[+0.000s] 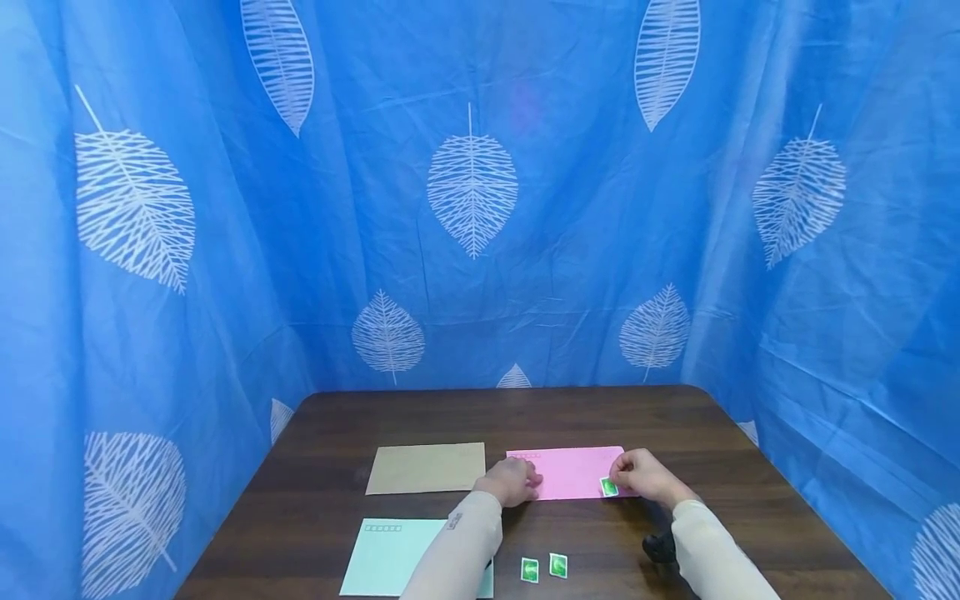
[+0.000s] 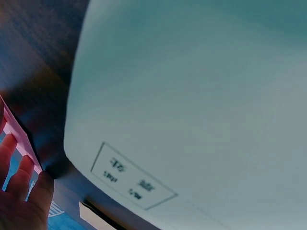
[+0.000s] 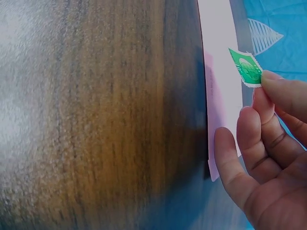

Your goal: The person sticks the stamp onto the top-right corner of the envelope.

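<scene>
A pink envelope [image 1: 573, 473] lies on the table, its long side running left to right. My left hand [image 1: 512, 482] rests at its left end, and in the left wrist view the fingers [image 2: 19, 177] spread over the envelope's edge. Between thumb and index finger my right hand [image 1: 647, 475] pinches a green postage stamp [image 3: 248, 69] with a white perforated border. That stamp is above the right end of the pink envelope; in the right wrist view it looks tilted and raised off the paper.
Two more green stamps [image 1: 529, 570] lie near the front of the brown table [image 1: 442, 417]. A tan envelope [image 1: 427, 468] lies behind a mint-green envelope [image 1: 393, 550] on the left; my left sleeve [image 1: 461, 542] partly covers the mint one. Blue curtains [image 1: 562, 275] surround the table.
</scene>
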The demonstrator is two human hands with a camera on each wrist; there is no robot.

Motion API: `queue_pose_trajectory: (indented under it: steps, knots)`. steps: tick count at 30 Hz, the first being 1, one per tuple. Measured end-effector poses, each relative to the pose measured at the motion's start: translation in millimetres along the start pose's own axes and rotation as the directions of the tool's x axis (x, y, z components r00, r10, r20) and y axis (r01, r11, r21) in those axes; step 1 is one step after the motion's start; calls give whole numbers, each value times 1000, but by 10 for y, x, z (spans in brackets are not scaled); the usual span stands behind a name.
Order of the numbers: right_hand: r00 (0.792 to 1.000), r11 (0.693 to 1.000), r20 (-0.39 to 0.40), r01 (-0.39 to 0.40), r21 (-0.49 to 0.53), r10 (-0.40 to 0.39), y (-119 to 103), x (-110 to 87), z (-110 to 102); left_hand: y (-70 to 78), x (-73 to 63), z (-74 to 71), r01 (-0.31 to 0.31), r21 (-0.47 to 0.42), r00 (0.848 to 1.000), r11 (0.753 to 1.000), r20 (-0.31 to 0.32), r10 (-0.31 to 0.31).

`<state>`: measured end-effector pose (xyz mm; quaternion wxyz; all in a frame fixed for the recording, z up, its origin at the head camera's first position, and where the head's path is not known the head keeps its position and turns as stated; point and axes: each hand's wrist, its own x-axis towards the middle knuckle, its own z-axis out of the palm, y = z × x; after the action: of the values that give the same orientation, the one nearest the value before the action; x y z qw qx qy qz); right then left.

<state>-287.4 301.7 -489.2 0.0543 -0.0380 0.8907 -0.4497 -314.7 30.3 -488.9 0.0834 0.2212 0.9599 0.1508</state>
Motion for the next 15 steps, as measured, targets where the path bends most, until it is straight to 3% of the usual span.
queue_pose_trajectory:
  steps: [5,15]
  knots:
    - [1000,1000,12,20,-2,-20,5,5,25,-10,-7,-14,-16,21,1000,1000,0,16]
    - [999,999,-16,-30,-18,30,-12,3,11,37,-5,-24,6,-25,1000,1000,9,-6]
